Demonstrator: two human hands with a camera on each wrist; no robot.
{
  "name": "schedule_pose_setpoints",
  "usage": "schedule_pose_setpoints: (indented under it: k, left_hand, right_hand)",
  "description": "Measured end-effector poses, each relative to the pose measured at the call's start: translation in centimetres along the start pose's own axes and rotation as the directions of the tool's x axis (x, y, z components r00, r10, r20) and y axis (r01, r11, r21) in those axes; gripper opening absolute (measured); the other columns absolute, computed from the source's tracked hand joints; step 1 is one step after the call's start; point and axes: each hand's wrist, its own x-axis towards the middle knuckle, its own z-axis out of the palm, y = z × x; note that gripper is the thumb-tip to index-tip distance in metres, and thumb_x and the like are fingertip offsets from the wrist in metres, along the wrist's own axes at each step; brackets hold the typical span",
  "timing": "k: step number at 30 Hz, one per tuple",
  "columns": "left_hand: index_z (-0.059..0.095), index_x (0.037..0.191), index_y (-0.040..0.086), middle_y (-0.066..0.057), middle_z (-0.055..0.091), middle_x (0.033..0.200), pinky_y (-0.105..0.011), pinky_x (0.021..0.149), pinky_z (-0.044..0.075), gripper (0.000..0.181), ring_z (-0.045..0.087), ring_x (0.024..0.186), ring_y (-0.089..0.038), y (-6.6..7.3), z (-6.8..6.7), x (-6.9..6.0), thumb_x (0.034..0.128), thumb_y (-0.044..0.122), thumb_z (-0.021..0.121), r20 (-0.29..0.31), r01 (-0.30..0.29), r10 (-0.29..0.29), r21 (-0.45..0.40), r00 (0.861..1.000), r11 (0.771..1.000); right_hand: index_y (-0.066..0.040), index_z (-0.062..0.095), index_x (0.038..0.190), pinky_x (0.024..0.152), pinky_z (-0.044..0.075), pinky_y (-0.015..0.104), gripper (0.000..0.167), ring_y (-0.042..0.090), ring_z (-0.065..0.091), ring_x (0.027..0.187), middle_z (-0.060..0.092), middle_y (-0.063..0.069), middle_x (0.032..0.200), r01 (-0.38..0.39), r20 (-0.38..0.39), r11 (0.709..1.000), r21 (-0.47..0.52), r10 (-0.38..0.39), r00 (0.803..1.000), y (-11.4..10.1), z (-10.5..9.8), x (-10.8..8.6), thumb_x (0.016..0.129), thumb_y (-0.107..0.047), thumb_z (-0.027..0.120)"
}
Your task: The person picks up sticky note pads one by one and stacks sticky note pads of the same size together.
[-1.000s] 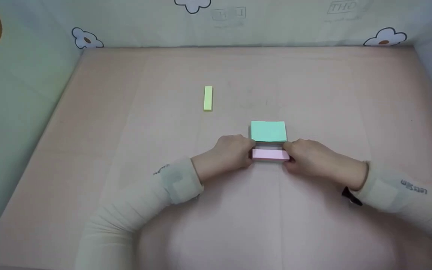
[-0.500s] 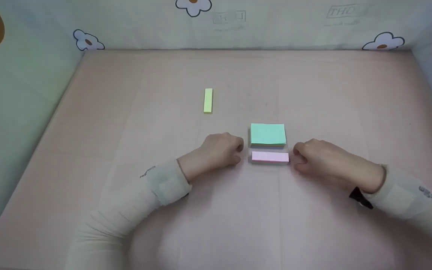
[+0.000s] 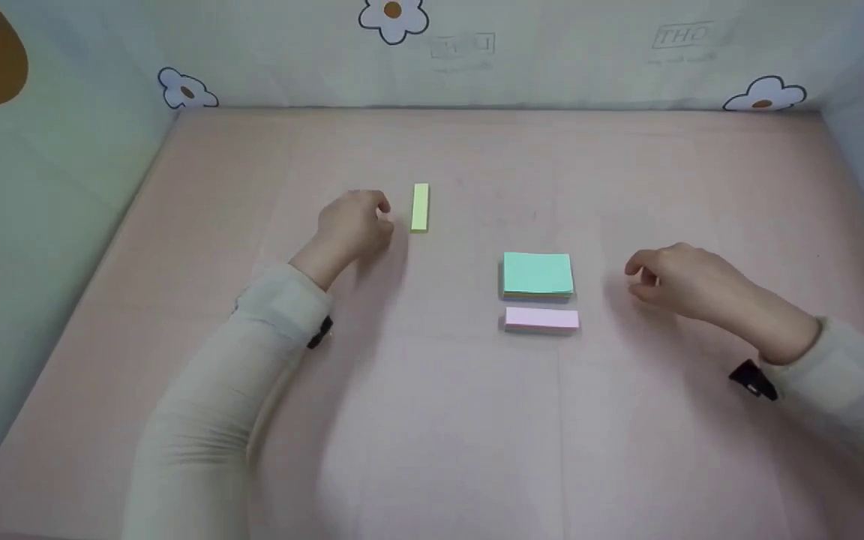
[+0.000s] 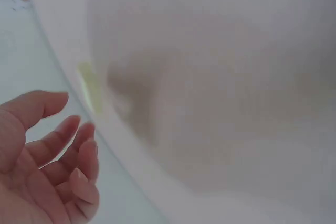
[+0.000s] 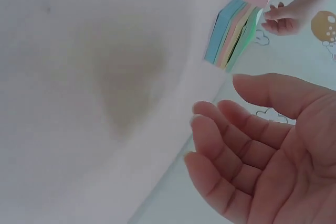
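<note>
My left hand point(image 3: 353, 223) hovers just left of a narrow yellow sticky note pad point(image 3: 420, 208), thumb and fingers loosely bent and apart, with nothing in them. In the left wrist view the yellow pad point(image 4: 91, 87) shows blurred beyond the fingertips. To the right of a stack of sticky notes with a green top point(image 3: 537, 274) is my right hand point(image 3: 691, 281), holding nothing, its fingers relaxed. Blue, pink and yellow layers show under the green in the stack point(image 5: 231, 34) in the right wrist view. A narrow pad with a pink top point(image 3: 541, 319) lies directly in front of the stack.
A pale pink cloth point(image 3: 439, 420) covers the table. Pale walls point(image 3: 582, 60) with flower prints enclose its back and sides. Both forearms wear cream sleeves point(image 3: 199, 420), which reach in from the front.
Both hands have let go of the narrow pink pad's ends. The left hand has moved away and left toward the yellow pad; the right hand has drawn off rightward and its fingers have loosened.
</note>
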Motion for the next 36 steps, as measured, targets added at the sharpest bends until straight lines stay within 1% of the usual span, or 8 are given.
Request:
schedule_pose_setpoints:
  k: [2,7,9,11,14,19,25,36]
  left_hand:
    - [0.056,0.12,0.005,-0.014,0.059,0.112,-0.04,0.083,0.044,0.033,0.054,0.096,-0.025,-0.2,-0.1,1.2,0.0899,0.014,0.049,-0.028,-0.01,0.009,-0.019,1.0,1.0]
    - [0.052,0.126,0.006,-0.013,0.058,0.121,-0.038,0.087,0.045,0.034,0.056,0.098,-0.021,0.7,0.5,3.1,0.0946,0.016,0.043,-0.001,-0.071,0.071,-0.017,0.997,0.997]
    - [0.055,0.119,0.004,-0.012,0.06,0.113,-0.034,0.081,0.046,0.033,0.054,0.088,-0.019,1.4,0.8,3.6,0.095,0.023,0.043,0.018,-0.035,0.035,0.001,0.999,0.999]
    - [0.057,0.109,0.003,-0.009,0.06,0.1,-0.03,0.072,0.044,0.033,0.049,0.079,-0.017,2.0,0.9,4.0,0.0937,0.03,0.045,0.023,0.04,-0.04,-0.008,0.999,0.999]
    - [0.056,0.099,0.004,-0.004,0.051,0.087,-0.026,0.063,0.035,0.03,0.043,0.074,-0.016,2.8,0.8,4.5,0.0886,0.031,0.051,0.051,0.135,-0.133,-0.049,0.99,0.99]
    - [0.055,0.108,0.004,-0.005,0.056,0.099,-0.027,0.066,0.037,0.032,0.047,0.081,-0.017,3.6,0.9,5.1,0.0818,0.023,0.056,0.093,0.178,-0.173,-0.048,0.981,0.983]
    - [0.055,0.11,0.004,-0.005,0.057,0.102,-0.028,0.067,0.038,0.036,0.048,0.082,-0.016,3.7,1.1,5.4,0.0843,0.028,0.058,0.096,0.157,-0.157,0.009,0.983,0.988]
    - [0.055,0.111,0.002,-0.008,0.059,0.102,-0.033,0.076,0.047,0.037,0.05,0.08,-0.018,4.4,1.1,4.6,0.0826,0.025,0.061,0.088,0.041,-0.052,0.119,0.995,0.992]
  right_hand:
    - [0.003,0.064,0.1,0.059,0.045,0.034,0.022,0.018,0.054,0.065,0.064,0.01,0.079,0.018,-0.04,1.0,0.0,-0.018,0.999,-0.1,-0.1,0.1,0.08,-0.007,0.063]
    - [0.001,0.064,0.099,0.057,0.042,0.032,0.02,0.017,0.053,0.064,0.064,0.007,0.077,0.048,-0.087,0.999,0.016,-0.046,0.995,-0.3,-0.1,0.2,0.081,-0.007,0.06]
    - [0.001,0.064,0.099,0.057,0.042,0.031,0.02,0.017,0.053,0.065,0.064,0.007,0.078,0.043,-0.085,0.999,0.02,-0.041,0.995,-0.2,-0.1,0.1,0.081,-0.007,0.06]
    - [0.001,0.064,0.099,0.057,0.042,0.031,0.02,0.018,0.053,0.064,0.064,0.007,0.078,0.037,-0.082,0.999,0.017,-0.035,0.996,-0.2,-0.2,0.2,0.081,-0.007,0.06]
    - [0.001,0.064,0.099,0.057,0.042,0.031,0.02,0.018,0.053,0.065,0.064,0.008,0.079,0.03,-0.081,0.999,0.013,-0.029,0.996,-0.1,-0.2,0.2,0.081,-0.007,0.06]
    - [0.001,0.064,0.1,0.056,0.041,0.03,0.02,0.018,0.052,0.064,0.064,0.008,0.078,0.023,-0.072,1.0,0.021,-0.022,0.997,-0.2,-0.1,0.4,0.081,-0.007,0.06]
    - [0.001,0.064,0.1,0.059,0.045,0.034,0.021,0.019,0.054,0.066,0.064,0.009,0.079,0.025,-0.066,1.0,0.016,-0.024,0.998,-0.1,0.0,0.5,0.081,-0.007,0.061]
    - [0.001,0.064,0.099,0.062,0.045,0.037,0.02,0.02,0.056,0.068,0.064,0.008,0.078,0.052,-0.085,0.998,0.024,-0.049,0.995,0.0,0.3,0.4,0.081,-0.007,0.059]
